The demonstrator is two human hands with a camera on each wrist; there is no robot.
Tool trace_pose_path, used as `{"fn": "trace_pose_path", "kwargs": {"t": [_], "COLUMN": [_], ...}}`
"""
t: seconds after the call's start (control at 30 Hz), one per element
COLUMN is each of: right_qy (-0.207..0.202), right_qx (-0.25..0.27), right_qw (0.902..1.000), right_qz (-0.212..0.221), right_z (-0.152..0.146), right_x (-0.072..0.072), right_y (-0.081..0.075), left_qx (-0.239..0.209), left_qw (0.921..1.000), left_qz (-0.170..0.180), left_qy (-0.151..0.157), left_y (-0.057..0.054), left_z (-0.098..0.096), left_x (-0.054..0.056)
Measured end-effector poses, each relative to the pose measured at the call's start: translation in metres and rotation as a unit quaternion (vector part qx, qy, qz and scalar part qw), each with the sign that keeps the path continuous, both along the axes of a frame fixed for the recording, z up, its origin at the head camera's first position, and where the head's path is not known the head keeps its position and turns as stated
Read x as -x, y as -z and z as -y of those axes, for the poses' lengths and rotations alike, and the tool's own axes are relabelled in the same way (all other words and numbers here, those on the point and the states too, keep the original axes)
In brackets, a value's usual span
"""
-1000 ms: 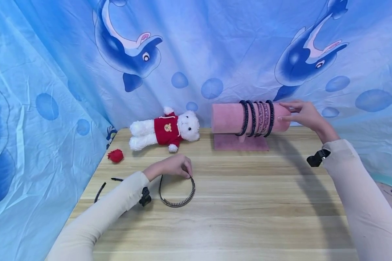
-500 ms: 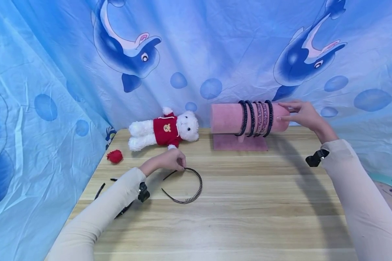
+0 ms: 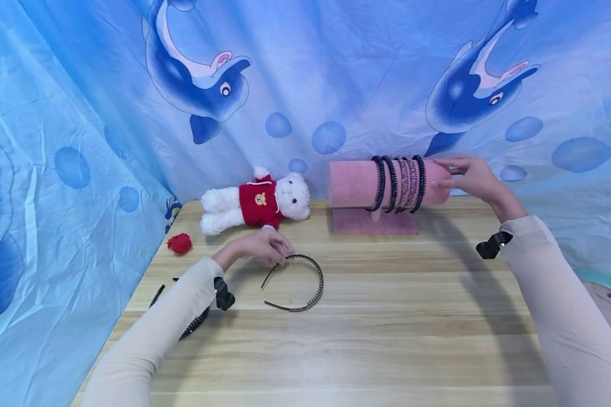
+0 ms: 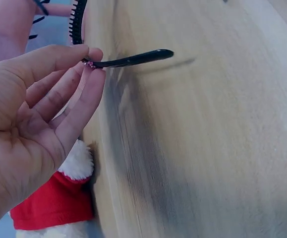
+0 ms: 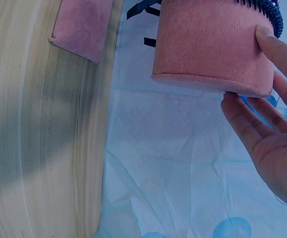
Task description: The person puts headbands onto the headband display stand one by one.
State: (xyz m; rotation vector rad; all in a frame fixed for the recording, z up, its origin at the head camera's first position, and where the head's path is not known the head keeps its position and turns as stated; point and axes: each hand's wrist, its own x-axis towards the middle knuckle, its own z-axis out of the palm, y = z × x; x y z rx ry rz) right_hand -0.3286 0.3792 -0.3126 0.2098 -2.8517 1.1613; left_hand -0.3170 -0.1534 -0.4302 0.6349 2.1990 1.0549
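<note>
My left hand (image 3: 258, 246) pinches a thin dark toothed headband (image 3: 321, 278) between thumb and fingers, close over the wooden table. In the left wrist view one smooth black end of it (image 4: 145, 57) sticks out past the fingertips. A pink plush roll stand (image 3: 350, 184) stands at the back of the table. My right hand (image 3: 469, 178) holds the roll's right end, with the thumb on its side and fingers at the end face (image 5: 212, 85). Around the roll sit several headbands, dark toothed ones (image 3: 379, 185) and pink glittery ones (image 3: 413, 182).
A white teddy bear in a red hoodie (image 3: 259, 203) lies behind my left hand. Left of it is a red fuzzy ball (image 3: 180, 243). Another black headband (image 3: 196, 323) lies partly under my left forearm. A blue dolphin-print curtain (image 3: 285, 68) closes off the back and left.
My left hand has turned the pinched headband, so its open side has swung from the top toward the left, and the hand has shifted slightly left. The right hand stays on the roll.
</note>
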Motion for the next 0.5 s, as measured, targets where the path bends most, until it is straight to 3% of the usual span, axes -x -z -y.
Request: {"fn": "trace_pose_path", "kwargs": {"t": [0.23,0.5], "right_qy": [-0.002,-0.003], "right_qx": [0.005,0.007], "right_qw": [0.9999,1.0000], "right_qz": [-0.012,-0.006], "right_z": [0.0014,0.0032], "right_x": [-0.0024,-0.0046], "right_y": [-0.0005,-0.0021], "left_qx": [-0.023,-0.066], "left_qw": [0.9986,0.9962], "left_qz": [0.048,0.056], "left_qy": [-0.006,-0.003], "left_y": [-0.0024,-0.0047], "left_z": [0.0050,0.0090], "left_x": [0.0016,0.0000]}}
